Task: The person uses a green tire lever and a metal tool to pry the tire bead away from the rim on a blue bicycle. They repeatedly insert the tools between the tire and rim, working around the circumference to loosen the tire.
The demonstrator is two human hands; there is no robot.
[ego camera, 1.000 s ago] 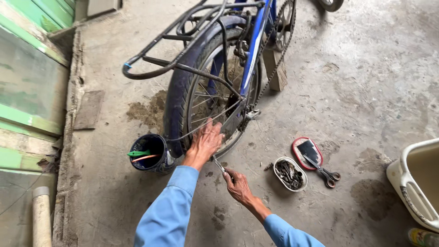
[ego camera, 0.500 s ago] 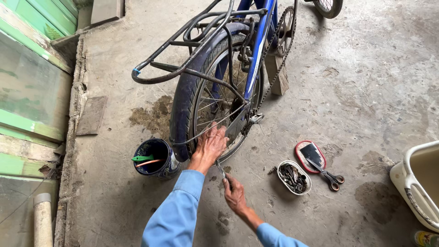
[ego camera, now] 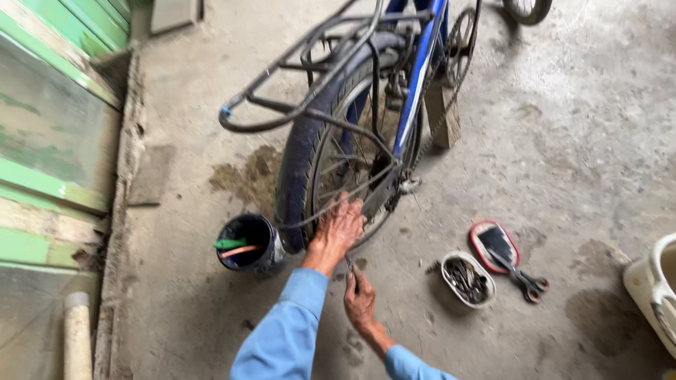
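Down low at the bicycle's rear wheel: left hand laid against the rim and spokes near the bottom, fingers spread and curled over the metal, gripping the wheel itself. Right hand just beneath and slightly nearer, fingers pinched round a thin metal tool that points up toward the left hand; kind of tool too small to tell. Both sleeves light blue.

Just left of the tyre, touching or nearly touching it, a dark round bucket standing on the concrete floor, with a green-handled and an orange-handled tool lying inside. Right of the hands, a small white oval tin heaped with dark metal bits, perhaps nuts and small parts. Just beyond it, a red-rimmed oval lid with a flat dark piece resting in it, and pliers overlapping its lower edge. At the far right edge, part of a cream plastic tub, contents not visible.

Above the wheel, a black rear rack and blue frame; a wooden block beside the chain. Along the left, a green-painted wall.
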